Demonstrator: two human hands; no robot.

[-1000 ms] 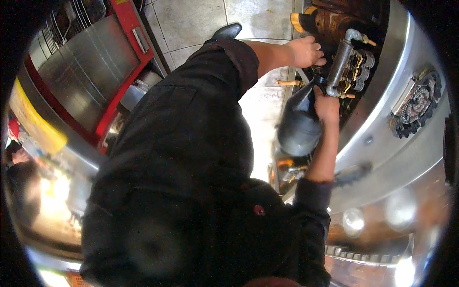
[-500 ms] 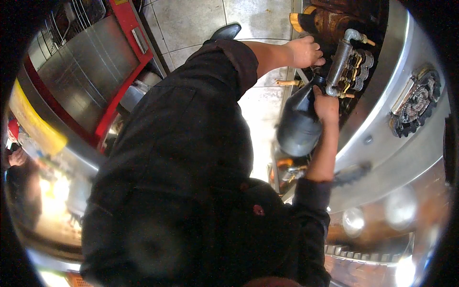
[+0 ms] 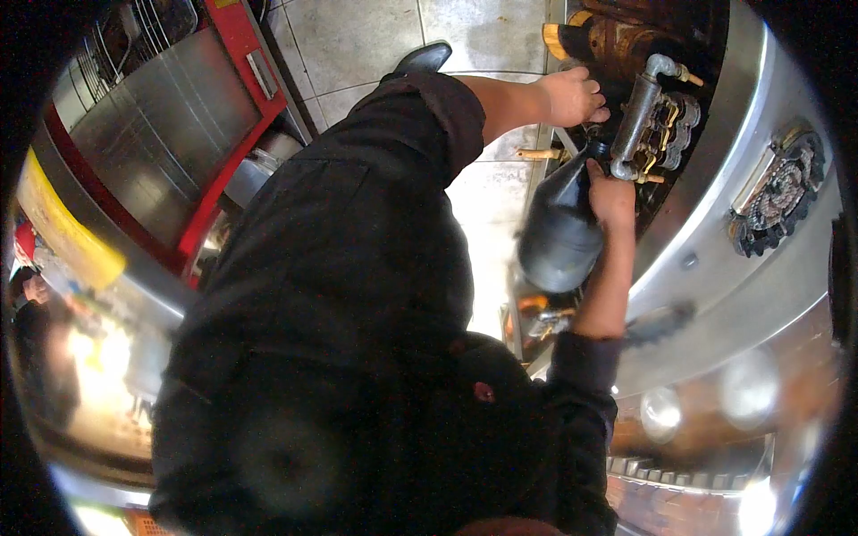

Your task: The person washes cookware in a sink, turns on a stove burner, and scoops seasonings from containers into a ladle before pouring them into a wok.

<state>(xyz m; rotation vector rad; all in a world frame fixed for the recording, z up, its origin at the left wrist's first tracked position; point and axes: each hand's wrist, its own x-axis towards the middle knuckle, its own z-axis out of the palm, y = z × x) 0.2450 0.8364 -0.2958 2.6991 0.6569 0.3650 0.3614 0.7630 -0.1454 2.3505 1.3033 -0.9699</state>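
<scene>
Dark bottle (image 3: 561, 234): right here, neck beside the metal pipe (image 3: 634, 125).
Right hand (image 3: 612, 200): wrapped at the bottle's neck.
Left hand (image 3: 572, 96): curled just beyond, apart; can't tell if it grips anything.
Bottle's feel: probably stiff, slick; weight unclear, neck-plus-base hold looks surest.

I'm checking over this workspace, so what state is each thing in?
Black bottle-shaped vessel: narrow end between the hands; contents not visible.
Right hand: closed on the vessel near its neck; some fingers hidden.
Left hand: fingers curled; cannot tell whether it holds anything.
Metal pipe assembly: no flame visible.
Tiled floor: partly brightly lit.
</scene>
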